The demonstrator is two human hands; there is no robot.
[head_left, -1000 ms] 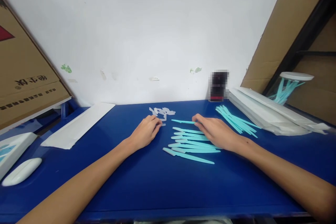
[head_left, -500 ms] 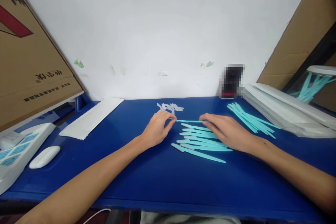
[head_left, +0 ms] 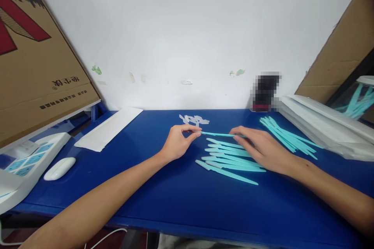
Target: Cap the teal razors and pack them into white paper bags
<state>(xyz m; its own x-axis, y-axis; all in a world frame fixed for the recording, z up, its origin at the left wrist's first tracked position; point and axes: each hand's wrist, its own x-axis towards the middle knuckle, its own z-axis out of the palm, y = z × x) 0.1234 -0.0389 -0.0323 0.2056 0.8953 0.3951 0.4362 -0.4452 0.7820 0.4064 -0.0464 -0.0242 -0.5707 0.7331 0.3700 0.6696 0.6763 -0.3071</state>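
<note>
In the head view, the left hand (head_left: 179, 142) has left the translucent caps (head_left: 194, 119) and now pinches the left end of a turquoise eyebrow razor (head_left: 217, 134); the right hand (head_left: 260, 146) pinches its handle, so both hands steady it, beyond the razor row (head_left: 229, 173).

Your blue tabletop (head_left: 157, 198) carried teal sticks (head_left: 226, 159) at its middle, laid roughly side by side, a few overlapping. Beyond them, near the back edge, you had a small heap of clear slips (head_left: 196, 120). To your right lay a loose, crossed bunch (head_left: 288, 136) of more sticks, next to plastic bags (head_left: 327, 128). To your left were a white packet (head_left: 109, 129), a white oval (head_left: 60, 168) and a power strip (head_left: 33, 158).
</note>
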